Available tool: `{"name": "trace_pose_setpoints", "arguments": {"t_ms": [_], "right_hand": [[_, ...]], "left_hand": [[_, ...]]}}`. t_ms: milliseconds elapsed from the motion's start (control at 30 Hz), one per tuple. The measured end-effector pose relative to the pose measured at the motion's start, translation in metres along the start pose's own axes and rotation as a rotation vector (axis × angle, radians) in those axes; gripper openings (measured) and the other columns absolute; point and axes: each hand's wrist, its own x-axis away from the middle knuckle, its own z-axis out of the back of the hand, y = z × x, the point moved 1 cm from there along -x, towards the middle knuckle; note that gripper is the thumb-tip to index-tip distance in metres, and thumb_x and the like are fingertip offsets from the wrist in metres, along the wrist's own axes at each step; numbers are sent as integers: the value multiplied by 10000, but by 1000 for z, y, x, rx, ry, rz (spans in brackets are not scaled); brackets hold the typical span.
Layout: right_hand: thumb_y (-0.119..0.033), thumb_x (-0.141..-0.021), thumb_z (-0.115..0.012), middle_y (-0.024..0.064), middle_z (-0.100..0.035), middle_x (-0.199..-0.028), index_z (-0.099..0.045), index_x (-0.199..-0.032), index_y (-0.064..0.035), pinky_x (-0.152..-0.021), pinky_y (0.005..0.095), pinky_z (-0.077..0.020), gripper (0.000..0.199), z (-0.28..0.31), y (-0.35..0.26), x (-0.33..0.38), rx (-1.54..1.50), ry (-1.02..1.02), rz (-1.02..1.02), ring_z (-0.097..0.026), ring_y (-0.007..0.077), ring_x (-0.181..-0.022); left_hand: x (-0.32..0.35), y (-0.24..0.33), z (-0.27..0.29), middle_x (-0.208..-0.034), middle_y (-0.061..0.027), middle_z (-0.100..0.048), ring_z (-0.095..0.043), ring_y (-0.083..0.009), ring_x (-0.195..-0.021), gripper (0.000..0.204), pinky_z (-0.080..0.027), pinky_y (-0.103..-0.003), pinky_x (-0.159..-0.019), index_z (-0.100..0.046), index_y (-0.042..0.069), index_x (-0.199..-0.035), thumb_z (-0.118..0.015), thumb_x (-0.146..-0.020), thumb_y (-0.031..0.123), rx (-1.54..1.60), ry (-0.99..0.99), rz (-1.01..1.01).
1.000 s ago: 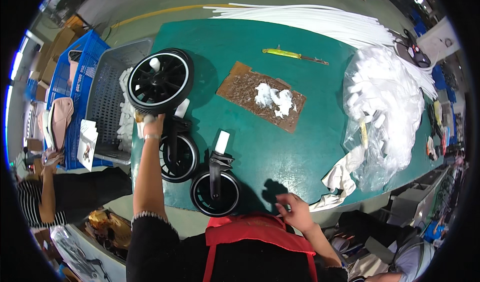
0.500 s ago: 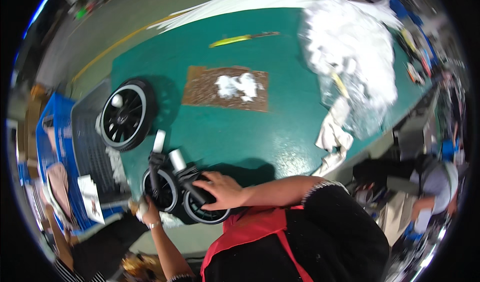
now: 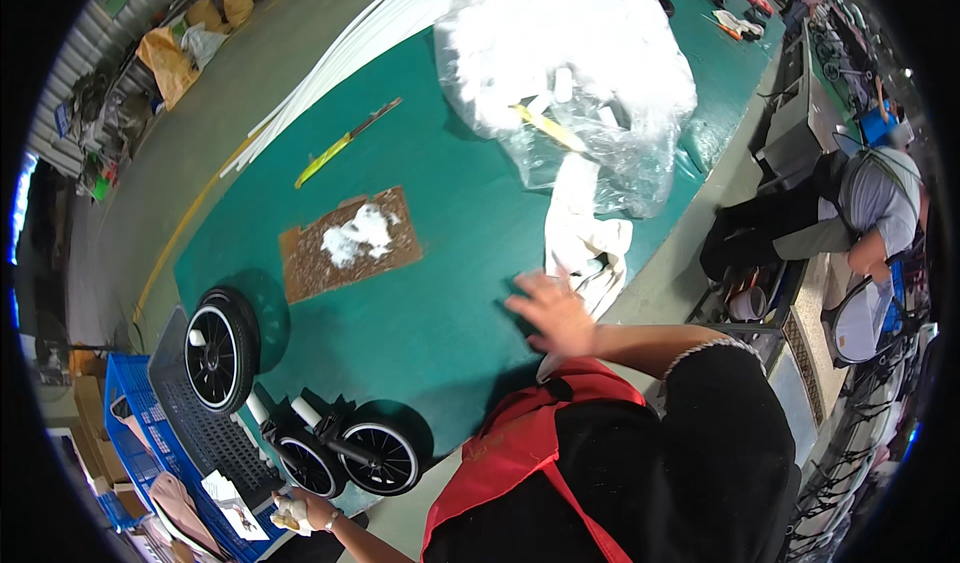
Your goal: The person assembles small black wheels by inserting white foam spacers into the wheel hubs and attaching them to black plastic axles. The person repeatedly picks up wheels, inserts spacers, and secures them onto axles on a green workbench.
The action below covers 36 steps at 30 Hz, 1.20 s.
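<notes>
My right hand is over the near edge of the green table, smeared a little by motion, its fingers spread and nothing in them. Just beyond it a white cloth hangs toward the table's edge. At the lower left my left hand is closed around a crumpled off-white cloth, beside the table corner. Close to that hand are two small black wheels with forks, one at the left and another at the right. Each fork ends in a white sleeve. Farther left stands a larger black wheel.
A brown board with white paste lies on the green table, with a yellow-handled tool beyond it. Clear plastic bags of white parts fill the far side. Blue crates border the left; a person works at the right.
My right hand has left the small wheel and moved right toward the white cloth. The view has turned and shifted. My left hand still holds its off-white cloth.
</notes>
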Motion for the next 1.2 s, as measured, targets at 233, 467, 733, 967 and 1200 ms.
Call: {"name": "trace_pose_setpoints", "arguments": {"t_ms": [233, 467, 733, 967, 1200], "right_hand": [[-104, -805, -666, 125, -583, -1108, -612, -1105, -129, -799, 395, -478, 306, -31, 156, 39, -448, 491, -541, -584, 285, -936], [-77, -812, -659, 106, -595, -1104, -595, -1145, -96, -804, 381, -482, 339, 67, 95, 64, -983, 444, 175, -604, 290, -975], [-157, -841, -659, 124, -611, -1116, -599, -1146, -91, -833, 390, -507, 318, 67, 181, 214, -800, 584, -622, -604, 292, -1024], [-215, -863, -616, 111, -617, -1041, -598, -1153, -110, -794, 384, -517, 309, 36, 124, 319, -819, 719, -1083, -629, 266, -923], [-215, -830, -654, 145, -597, -1168, -577, -1201, -72, -889, 386, -495, 406, -67, 25, 429, -801, 919, -1674, -604, 306, -1043]], "left_hand": [[83, 274, 156, -1262, -167, -567, -557, -329, -1095, 555, -428, -411, -949, -482, -6, -1308, -652, -807, 162, 544, -162, -603], [219, 488, 206, -1308, -107, -539, -525, -315, -1174, 660, -411, -427, -980, -494, 80, -1338, -724, -762, 306, 1203, -877, -1233], [60, 647, 143, -1252, -92, -595, -566, -254, -1122, 493, -420, -412, -968, -545, 53, -1277, -581, -875, 338, 641, -495, -927], [23, 735, 119, -1193, -178, -636, -612, -290, -1029, 694, -467, -375, -912, -603, -93, -1192, -683, -811, 481, 1381, -1068, -401], [282, 693, 221, -1332, -166, -545, -564, -324, -1090, 634, -447, -377, -967, -423, 12, -1411, -629, -907, 337, 1275, -20, -1305]]}}
